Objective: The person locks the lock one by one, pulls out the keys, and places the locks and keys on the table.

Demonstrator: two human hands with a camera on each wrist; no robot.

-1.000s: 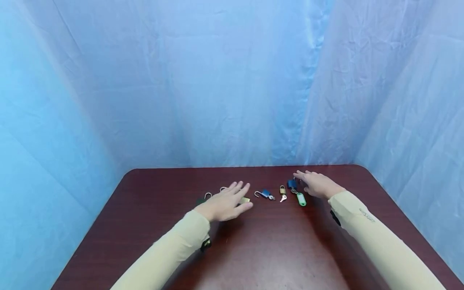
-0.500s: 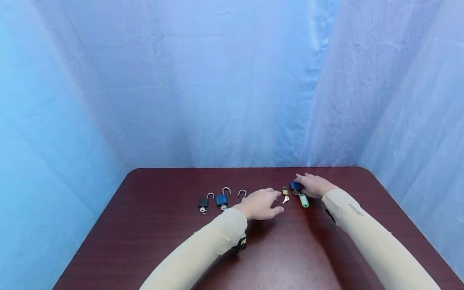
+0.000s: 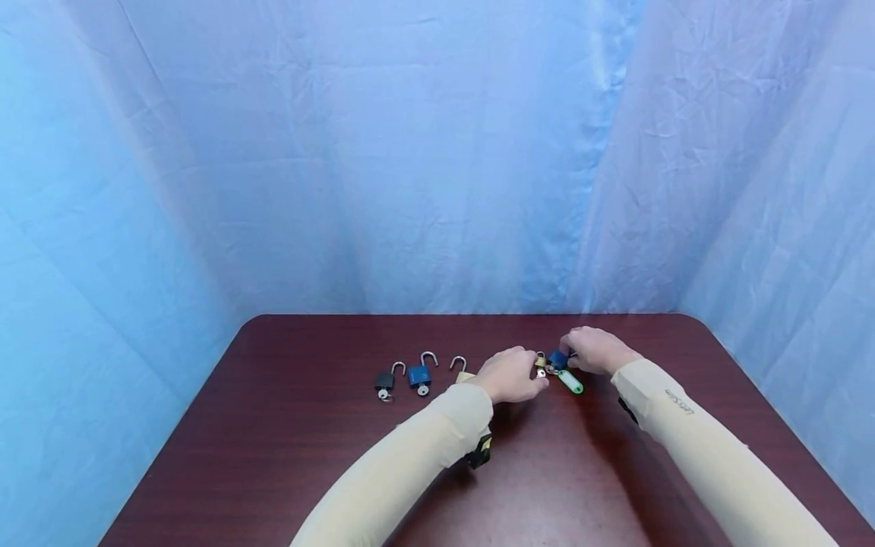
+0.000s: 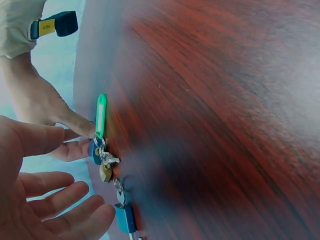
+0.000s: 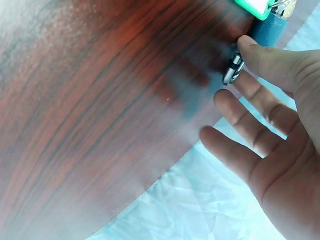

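Note:
My right hand [image 3: 593, 349] pinches a blue padlock [image 3: 557, 358] between thumb and a finger at the far right of a row of padlocks; a green key tag [image 3: 571, 382] lies attached beside it. In the right wrist view the thumb sits on the blue padlock [image 5: 272, 29] by its shackle, with the other fingers [image 5: 240, 150] spread. My left hand [image 3: 513, 374] hovers open just left of it, next to a small brass padlock [image 3: 540, 362]. The left wrist view shows its fingers [image 4: 55, 210] loosely curved near another blue padlock [image 4: 125, 217], the brass one [image 4: 105, 172] and the tag [image 4: 101, 115].
Further left on the dark red table [image 3: 287, 425] lie a black padlock [image 3: 384, 381], a blue padlock [image 3: 418, 375] and a brass padlock [image 3: 462, 371], all with open shackles. Blue cloth [image 3: 410, 152] hangs round the table's back and sides.
My left hand has travelled right along the row, from the brass padlock to beside the small one, uncovering the left padlocks. My right hand has curled in onto the blue padlock.

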